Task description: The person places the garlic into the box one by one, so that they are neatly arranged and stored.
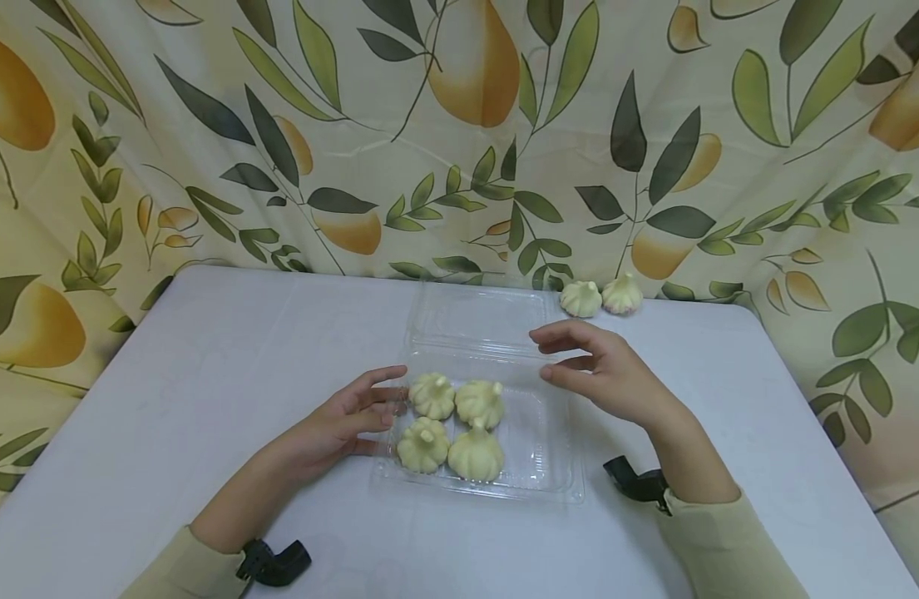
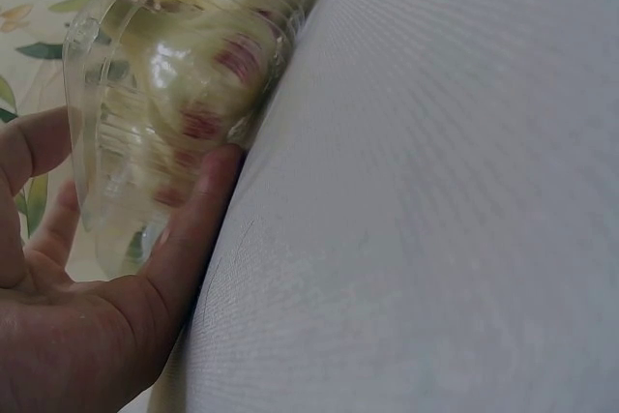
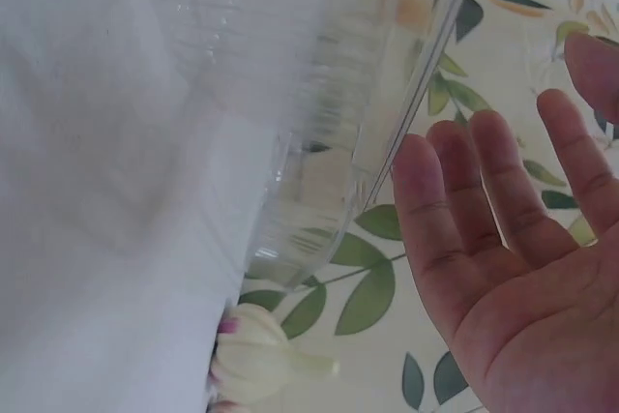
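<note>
A clear plastic clamshell box (image 1: 537, 441) lies on the table with its lid (image 1: 481, 316) folded back behind it. Several whole garlic bulbs (image 1: 477, 455) sit together in its left half, stems up. My left hand (image 1: 347, 422) rests at the box's left side with fingers spread and fairly straight. In the left wrist view, fingertips meet the ribbed wall (image 2: 106, 132), and purple patches show on the bulbs (image 2: 198, 74) behind it. My right hand (image 1: 605, 370) hovers by the box's back right corner, holding nothing. Its fingers (image 3: 500, 176) are extended and apart.
Two more garlic bulbs, a left one (image 1: 580, 299) and a right one (image 1: 621, 294), stand at the table's back edge, right of the lid. A leaf-and-fruit patterned cloth (image 1: 459, 166) hangs behind the white table (image 1: 279, 333). Each wrist wears a black camera mount (image 1: 275, 563).
</note>
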{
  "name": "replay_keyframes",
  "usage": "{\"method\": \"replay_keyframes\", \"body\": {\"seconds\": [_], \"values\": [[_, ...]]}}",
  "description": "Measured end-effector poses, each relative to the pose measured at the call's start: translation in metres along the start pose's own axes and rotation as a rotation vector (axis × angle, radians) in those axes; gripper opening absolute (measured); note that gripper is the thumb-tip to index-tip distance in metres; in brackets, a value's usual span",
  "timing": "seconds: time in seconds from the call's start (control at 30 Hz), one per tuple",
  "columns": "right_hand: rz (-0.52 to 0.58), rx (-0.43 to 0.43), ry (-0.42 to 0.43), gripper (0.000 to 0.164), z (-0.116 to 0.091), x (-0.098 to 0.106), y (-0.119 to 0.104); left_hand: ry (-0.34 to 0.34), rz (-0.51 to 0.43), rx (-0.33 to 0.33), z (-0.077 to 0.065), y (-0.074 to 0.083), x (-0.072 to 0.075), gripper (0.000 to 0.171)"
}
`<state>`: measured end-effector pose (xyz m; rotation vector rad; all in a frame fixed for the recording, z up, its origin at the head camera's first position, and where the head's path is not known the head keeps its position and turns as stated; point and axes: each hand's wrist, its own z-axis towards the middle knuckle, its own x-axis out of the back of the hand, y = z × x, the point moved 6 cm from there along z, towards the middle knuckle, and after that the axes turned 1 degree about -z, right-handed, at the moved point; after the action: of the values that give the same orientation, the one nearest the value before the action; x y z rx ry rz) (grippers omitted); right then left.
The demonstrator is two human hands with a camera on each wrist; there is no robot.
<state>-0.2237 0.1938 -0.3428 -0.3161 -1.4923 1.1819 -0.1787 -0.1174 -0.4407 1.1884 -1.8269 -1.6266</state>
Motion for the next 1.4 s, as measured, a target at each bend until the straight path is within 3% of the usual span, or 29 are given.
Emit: {"method": "replay_keyframes", "body": {"seconds": [0.33,0.63,1.17,1.4], "values": [[0.038,-0.013,0.038,0.037,-0.001,0.012,0.003,0.002,0.001,-0.003,0.0,0.001,-0.001,0.069],[0.193,-0.008,0.077,0.041,-0.003,0.025,0.016,-0.001,-0.006,0.0,0.001,-0.001,-0.001,0.068],[0.416,-0.12,0.215,0.045,-0.004,0.049,0.044,0.008,0.017,-0.004,-0.001,0.001,-0.001,0.067],[0.529,-0.165,0.231,0.05,-0.008,0.055,0.053,0.016,0.009,-0.004,0.0,-0.002,0.002,0.067]]}}
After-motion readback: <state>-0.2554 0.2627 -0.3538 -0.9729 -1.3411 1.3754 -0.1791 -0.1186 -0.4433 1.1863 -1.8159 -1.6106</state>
